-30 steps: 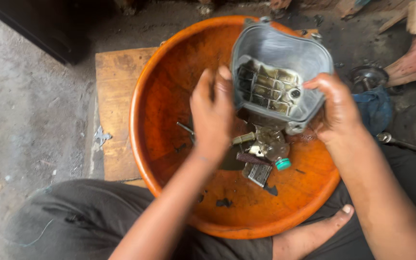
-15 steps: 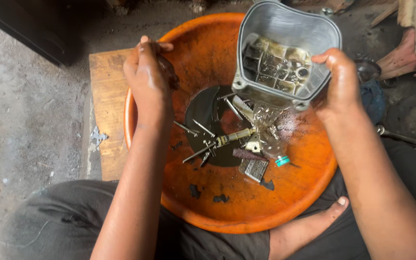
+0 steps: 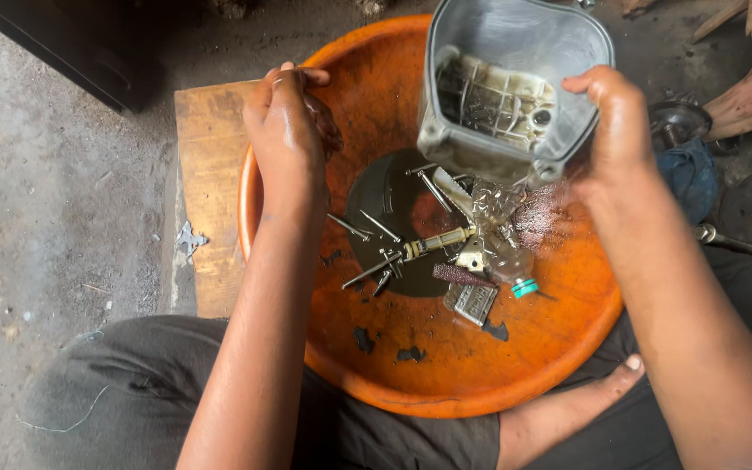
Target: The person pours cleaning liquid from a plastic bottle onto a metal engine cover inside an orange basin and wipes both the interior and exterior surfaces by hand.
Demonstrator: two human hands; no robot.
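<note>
One grey metal engine cover (image 3: 515,83) hangs tilted over the far right of the orange basin (image 3: 446,374), its open hollow toward the camera, long axis running near to far. The right hand (image 3: 615,130) is clamped on its right edge. The left hand (image 3: 289,130), well apart to the left, curls over the basin's far-left rim. Bolts (image 3: 376,252) lie in dark oil below.

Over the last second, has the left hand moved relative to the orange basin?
Yes. The left hand went from over the middle of the orange basin, beside the grey metal cover, out to the basin's left rim by the wooden board.
</note>
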